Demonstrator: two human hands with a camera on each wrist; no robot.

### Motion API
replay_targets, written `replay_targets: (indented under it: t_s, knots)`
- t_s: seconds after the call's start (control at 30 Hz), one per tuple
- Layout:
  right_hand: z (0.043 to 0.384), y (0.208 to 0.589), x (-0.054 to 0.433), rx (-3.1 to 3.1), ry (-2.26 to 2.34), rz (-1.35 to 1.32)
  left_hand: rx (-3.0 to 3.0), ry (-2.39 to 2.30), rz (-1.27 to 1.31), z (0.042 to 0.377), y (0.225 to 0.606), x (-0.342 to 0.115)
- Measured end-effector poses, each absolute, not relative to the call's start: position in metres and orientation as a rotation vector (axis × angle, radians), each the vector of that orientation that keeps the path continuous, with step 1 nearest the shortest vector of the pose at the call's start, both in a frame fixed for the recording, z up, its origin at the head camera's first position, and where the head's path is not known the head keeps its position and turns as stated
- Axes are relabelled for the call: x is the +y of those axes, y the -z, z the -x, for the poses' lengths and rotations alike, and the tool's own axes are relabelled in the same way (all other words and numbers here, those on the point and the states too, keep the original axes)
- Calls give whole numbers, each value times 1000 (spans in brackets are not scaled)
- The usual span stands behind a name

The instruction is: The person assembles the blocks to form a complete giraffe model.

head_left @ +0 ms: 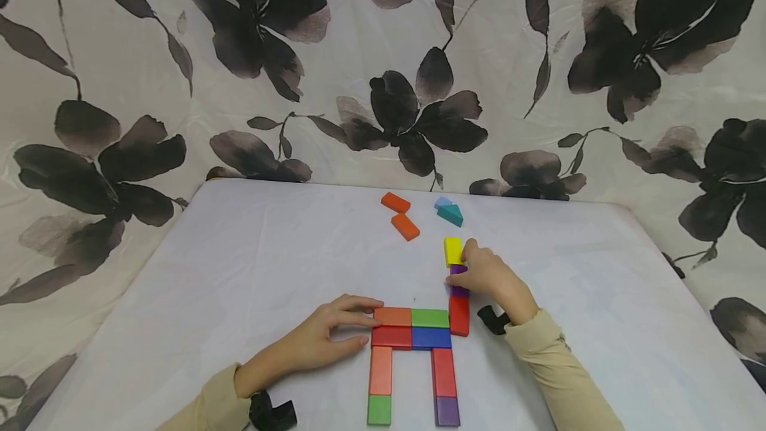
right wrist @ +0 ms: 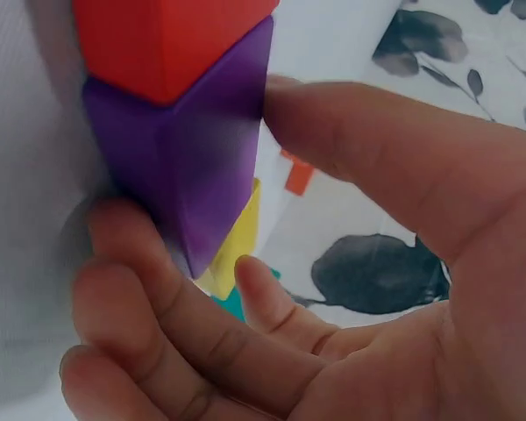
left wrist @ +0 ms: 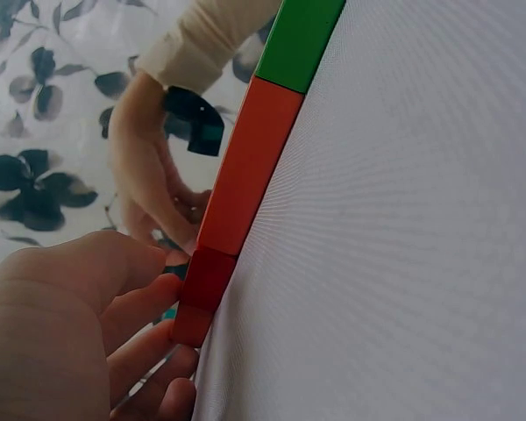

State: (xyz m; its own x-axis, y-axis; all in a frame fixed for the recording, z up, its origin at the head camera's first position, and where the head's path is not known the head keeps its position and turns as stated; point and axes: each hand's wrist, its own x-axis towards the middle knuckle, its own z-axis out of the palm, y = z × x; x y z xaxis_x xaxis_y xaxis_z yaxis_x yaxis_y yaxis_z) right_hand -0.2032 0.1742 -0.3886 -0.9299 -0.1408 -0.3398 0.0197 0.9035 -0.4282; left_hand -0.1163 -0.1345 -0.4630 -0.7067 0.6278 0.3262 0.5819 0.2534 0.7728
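Flat coloured blocks lie joined in a figure on the white table. Orange (head_left: 392,316), green (head_left: 429,318), red (head_left: 391,336) and blue (head_left: 431,338) blocks form its middle. My left hand (head_left: 326,332) lies at its left end, loosely extended fingertips against the orange and red blocks. A column runs away from the right end: a red block (head_left: 459,316), a purple block (right wrist: 193,140), then a yellow block (head_left: 453,251). With thumb and fingers on opposite sides, my right hand (head_left: 493,278) pinches the purple block, partly hiding it; its index finger reaches the yellow one.
Two leg-like columns point toward me, with an orange-red block (head_left: 381,371) on the left and a red block (head_left: 444,372) on the right. Farther back lie two loose orange blocks (head_left: 405,226), a teal wedge (head_left: 450,214) and a light blue piece (head_left: 443,202). A floral cloth (head_left: 335,38) hangs behind.
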Motion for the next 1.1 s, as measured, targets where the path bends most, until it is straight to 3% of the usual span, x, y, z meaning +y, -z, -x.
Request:
replay_targets:
  t_s: [1.1]
  knots:
    - [205,388,175,2680,668,118,2458,-1466,-1173,116,463,-134]
